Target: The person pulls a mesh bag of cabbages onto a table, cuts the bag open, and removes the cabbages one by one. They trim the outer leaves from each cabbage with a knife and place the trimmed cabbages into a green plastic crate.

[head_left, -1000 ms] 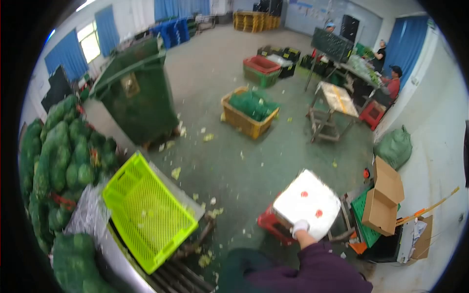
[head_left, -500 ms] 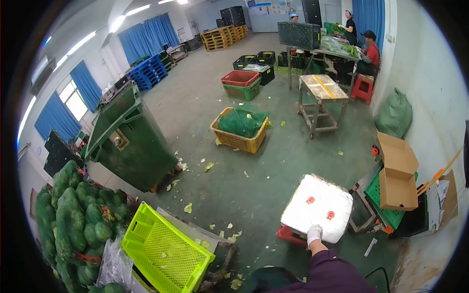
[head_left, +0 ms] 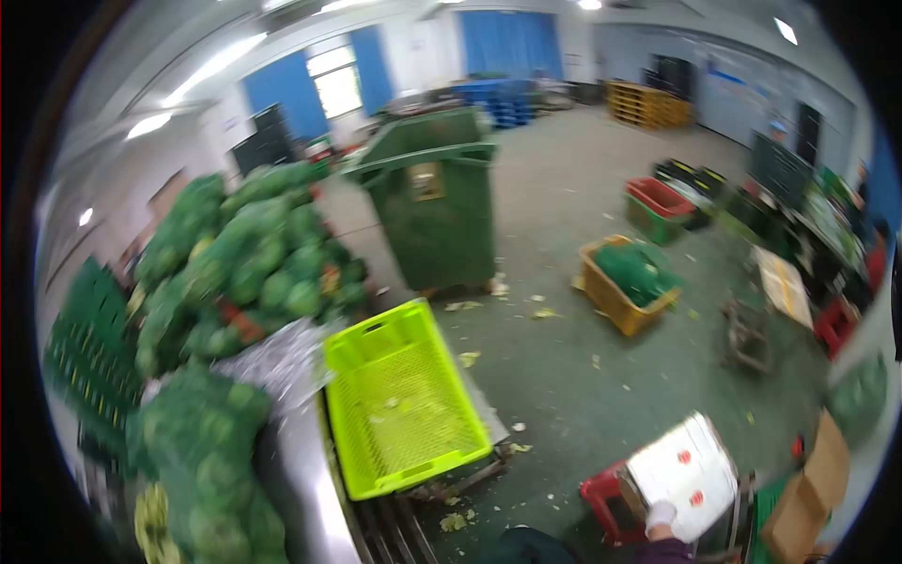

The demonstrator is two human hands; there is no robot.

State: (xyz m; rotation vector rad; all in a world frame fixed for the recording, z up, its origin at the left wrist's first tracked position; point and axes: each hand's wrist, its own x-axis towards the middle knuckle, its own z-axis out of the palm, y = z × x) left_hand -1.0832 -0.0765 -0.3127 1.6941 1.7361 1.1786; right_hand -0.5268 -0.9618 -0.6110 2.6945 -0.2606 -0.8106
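Note:
In a white glove, my right hand point(head_left: 661, 514) closes on the near edge of a white foam block point(head_left: 691, 475) marked with two red prints. The fingertips are blurred and partly hidden at that edge. A red plastic stool point(head_left: 613, 503) shows under and to the left of the block, which looks tilted. My left hand is out of view. Left of the stool, a bright yellow-green crate point(head_left: 404, 404) holds a few leaf scraps and rests tilted beside a metal table point(head_left: 305, 470).
Green net sacks of round vegetables point(head_left: 254, 254) are heaped at left, with another sack point(head_left: 207, 451) nearer. Behind the crate stands a large green bin point(head_left: 437, 216). A yellow basket point(head_left: 606, 296) holds green netting. At right are a wheeled stand point(head_left: 780, 282) and cardboard box point(head_left: 808, 489).
My view has swung left, bringing the metal table and more sacks into sight. The foam block and my right hand now appear farther right and lower, the stool more exposed.

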